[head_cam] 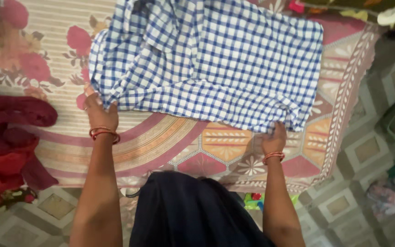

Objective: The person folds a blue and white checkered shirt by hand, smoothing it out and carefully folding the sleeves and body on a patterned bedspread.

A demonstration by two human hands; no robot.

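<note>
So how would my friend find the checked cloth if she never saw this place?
Look for the big flowery patterned mat spread over the tiled floor. On its upper middle lies the blue-and-white checked cotton cloth, with the left hand and right hand gripping its near corners. The dark red fabric heap at the left is plain; only this cloth has small squares.

Patterned floor mat (161,137), checked blue-white shirt (216,59), red cloth (5,151) at its edge
</note>
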